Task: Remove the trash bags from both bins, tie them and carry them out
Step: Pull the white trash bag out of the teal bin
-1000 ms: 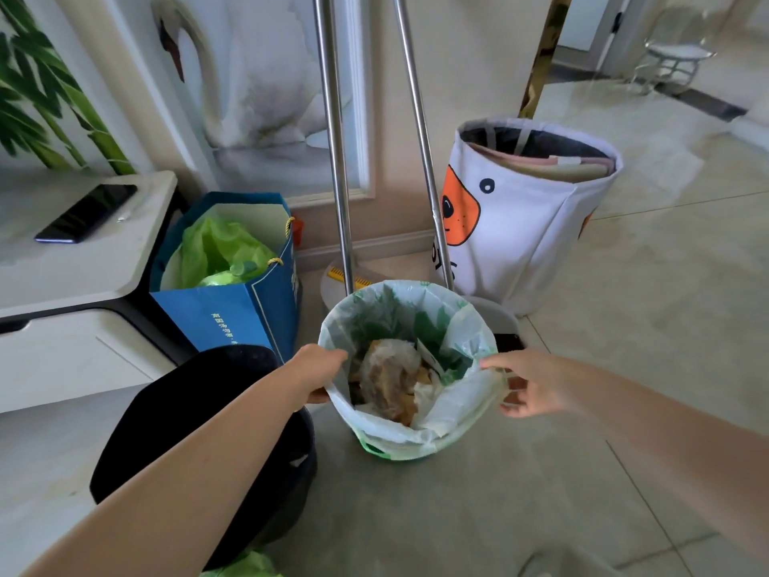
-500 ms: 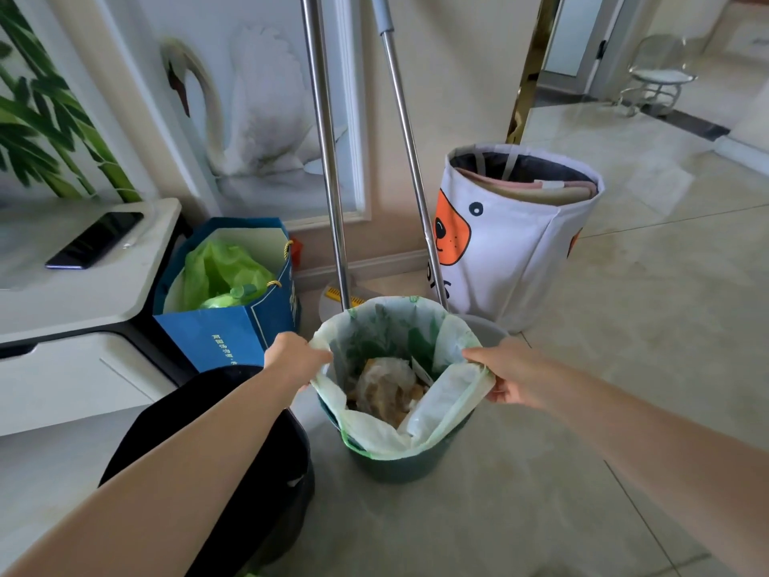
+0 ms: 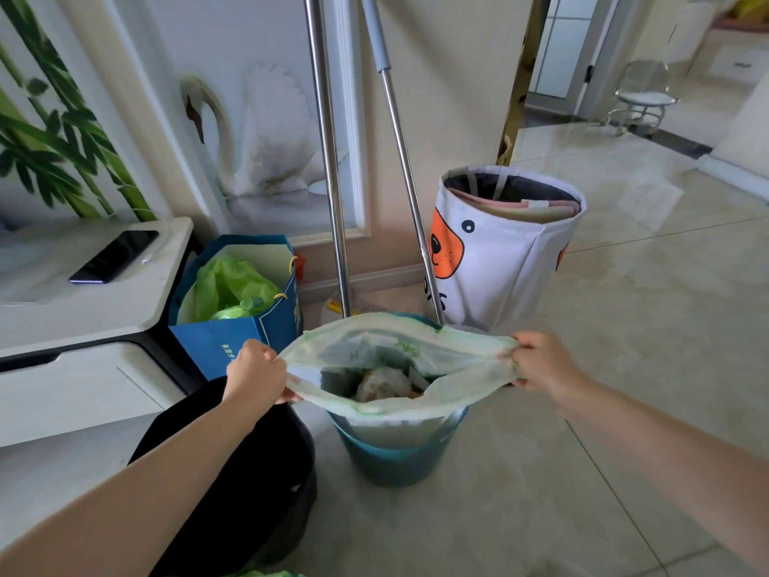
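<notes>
A pale green translucent trash bag (image 3: pixel 387 403) with crumpled waste inside hangs partly lifted out of a small teal bin (image 3: pixel 397 456) on the floor. My left hand (image 3: pixel 254 374) grips the bag's left rim and my right hand (image 3: pixel 541 362) grips its right rim. The mouth is stretched wide and flat between them. A black bin or bag (image 3: pixel 249 472) sits at the lower left, partly hidden by my left forearm.
A blue paper bag (image 3: pixel 237 339) holding green plastic stands by a white cabinet (image 3: pixel 83 322) with a phone (image 3: pixel 114 256) on top. Two metal poles (image 3: pixel 328 160) lean on the wall. A white fabric hamper (image 3: pixel 507 260) stands behind the bin. Tiled floor spreads to the right.
Both hands have pulled the bag's rim off the bin, raised it and drawn it apart sideways. The teal bin's side now shows below the bag.
</notes>
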Motion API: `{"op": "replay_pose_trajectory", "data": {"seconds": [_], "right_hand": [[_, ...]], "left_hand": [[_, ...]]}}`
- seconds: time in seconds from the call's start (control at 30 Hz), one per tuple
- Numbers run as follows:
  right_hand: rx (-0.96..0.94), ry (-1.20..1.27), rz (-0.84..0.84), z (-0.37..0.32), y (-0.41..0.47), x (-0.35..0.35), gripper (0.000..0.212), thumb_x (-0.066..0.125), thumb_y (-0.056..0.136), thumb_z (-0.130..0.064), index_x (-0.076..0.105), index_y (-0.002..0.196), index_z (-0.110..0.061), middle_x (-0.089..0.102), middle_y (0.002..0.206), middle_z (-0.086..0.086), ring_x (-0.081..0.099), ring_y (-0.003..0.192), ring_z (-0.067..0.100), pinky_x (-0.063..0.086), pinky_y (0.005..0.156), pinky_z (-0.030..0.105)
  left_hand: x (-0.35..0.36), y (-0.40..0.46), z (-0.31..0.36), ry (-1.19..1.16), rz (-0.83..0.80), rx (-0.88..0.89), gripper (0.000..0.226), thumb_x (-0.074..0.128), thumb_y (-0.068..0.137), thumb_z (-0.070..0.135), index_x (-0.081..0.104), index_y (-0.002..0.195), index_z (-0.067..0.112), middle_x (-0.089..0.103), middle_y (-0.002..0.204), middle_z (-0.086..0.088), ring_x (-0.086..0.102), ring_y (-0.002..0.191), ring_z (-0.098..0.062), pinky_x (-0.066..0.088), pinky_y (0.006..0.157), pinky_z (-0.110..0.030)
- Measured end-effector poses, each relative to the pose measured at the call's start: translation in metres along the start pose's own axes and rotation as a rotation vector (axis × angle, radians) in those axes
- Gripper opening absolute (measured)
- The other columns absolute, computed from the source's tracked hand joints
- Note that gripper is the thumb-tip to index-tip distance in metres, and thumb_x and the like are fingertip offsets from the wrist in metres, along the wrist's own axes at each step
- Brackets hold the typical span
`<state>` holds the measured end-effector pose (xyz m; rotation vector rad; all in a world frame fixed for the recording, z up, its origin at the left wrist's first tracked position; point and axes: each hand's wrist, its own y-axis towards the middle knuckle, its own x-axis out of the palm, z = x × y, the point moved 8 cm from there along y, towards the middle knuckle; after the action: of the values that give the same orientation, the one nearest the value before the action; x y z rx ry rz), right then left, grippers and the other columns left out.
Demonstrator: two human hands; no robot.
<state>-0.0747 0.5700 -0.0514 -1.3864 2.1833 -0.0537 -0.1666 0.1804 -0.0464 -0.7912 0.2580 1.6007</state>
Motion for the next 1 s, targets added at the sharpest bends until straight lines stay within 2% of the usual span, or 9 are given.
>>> {"op": "replay_pose_trajectory", "data": {"seconds": [0.17,0.23,0.33,0.4,0.53,0.63,0.73,0.83,1.0], "right_hand": [[-0.033,-0.179,0.131,0.014,-0.010,-0.032,0.021,0.054,0.082,0.005,0.061,0.079,-0.014,0.059,0.068,0.006,0.057,0.040,0.014,0.041,0.031,0.016],[0.065,-0.059,0.129,0.026,-0.014,-0.035,0.020,0.053,0.081,0.003,0.054,0.083,-0.017,0.058,0.077,0.008,0.058,0.046,0.020,0.043,0.035,0.021],[0.377,0.214,-0.075,0.053,-0.031,-0.012,0.019,0.064,0.084,-0.013,0.048,0.092,-0.019,0.054,0.085,0.009,0.057,0.063,0.025,0.051,0.050,0.030],[0.454,0.222,-0.222,0.057,-0.041,0.004,0.018,0.065,0.087,-0.023,0.052,0.098,-0.018,0.056,0.091,0.012,0.060,0.068,0.027,0.053,0.054,0.031],[0.479,0.193,-0.292,0.057,-0.047,0.021,0.010,0.056,0.090,-0.009,0.055,0.100,-0.008,0.065,0.084,0.016,0.066,0.068,0.028,0.054,0.058,0.031],[0.432,0.194,-0.260,0.048,-0.042,0.027,0.021,0.040,0.091,0.003,0.054,0.100,-0.010,0.063,0.078,0.017,0.064,0.062,0.026,0.053,0.056,0.031],[0.292,0.269,-0.158,0.020,-0.030,0.023,0.034,0.033,0.091,0.006,0.057,0.096,-0.018,0.056,0.065,0.012,0.052,0.052,0.019,0.050,0.049,0.027],[0.180,0.402,-0.050,-0.014,-0.018,0.011,0.044,0.026,0.091,0.013,0.063,0.085,-0.010,0.052,0.064,0.012,0.045,0.052,0.017,0.050,0.041,0.021],[-0.010,0.389,0.066,-0.075,-0.015,-0.011,0.041,0.033,0.088,0.011,0.067,0.074,-0.008,0.057,0.065,0.012,0.051,0.056,0.019,0.049,0.056,0.028]], "left_hand": [[-0.009,-0.008,-0.032,0.058,-0.055,-0.076,0.022,0.044,0.085,0.001,0.048,0.106,0.005,0.070,0.085,-0.021,0.071,0.053,-0.033,0.061,0.058,-0.039],[-0.006,-0.010,-0.029,0.217,-0.102,0.011,0.039,0.049,0.082,0.003,0.047,0.120,0.011,0.068,0.099,-0.015,0.071,0.073,-0.031,0.058,0.069,-0.036],[0.011,-0.014,-0.008,0.399,-0.222,0.206,0.066,0.058,0.079,0.004,0.038,0.140,0.017,0.060,0.127,-0.008,0.057,0.107,-0.027,0.041,0.082,-0.027],[0.024,-0.013,0.008,0.412,-0.266,0.281,0.070,0.061,0.078,0.006,0.036,0.143,0.020,0.058,0.129,-0.005,0.055,0.103,-0.025,0.039,0.080,-0.025],[0.036,0.000,0.033,0.431,-0.225,0.325,0.055,0.068,0.081,0.021,0.048,0.133,0.018,0.061,0.101,-0.005,0.056,0.085,-0.022,0.041,0.069,-0.026],[0.041,0.006,0.048,0.475,-0.204,0.349,0.029,0.063,0.083,0.016,0.062,0.112,0.013,0.059,0.082,-0.005,0.057,0.073,-0.021,0.043,0.062,-0.027],[0.037,0.009,0.065,0.456,-0.139,0.371,0.015,0.051,0.084,0.009,0.065,0.089,0.010,0.062,0.084,-0.013,0.058,0.073,-0.026,0.048,0.060,-0.030],[0.023,0.010,0.084,0.321,-0.068,0.353,0.017,0.044,0.086,0.006,0.061,0.087,0.006,0.058,0.082,-0.012,0.063,0.075,-0.033,0.058,0.069,-0.039],[-0.010,0.000,0.112,0.154,0.104,0.352,0.019,0.046,0.087,0.009,0.064,0.093,0.007,0.064,0.089,-0.014,0.059,0.084,-0.032,0.047,0.065,-0.034]]}}
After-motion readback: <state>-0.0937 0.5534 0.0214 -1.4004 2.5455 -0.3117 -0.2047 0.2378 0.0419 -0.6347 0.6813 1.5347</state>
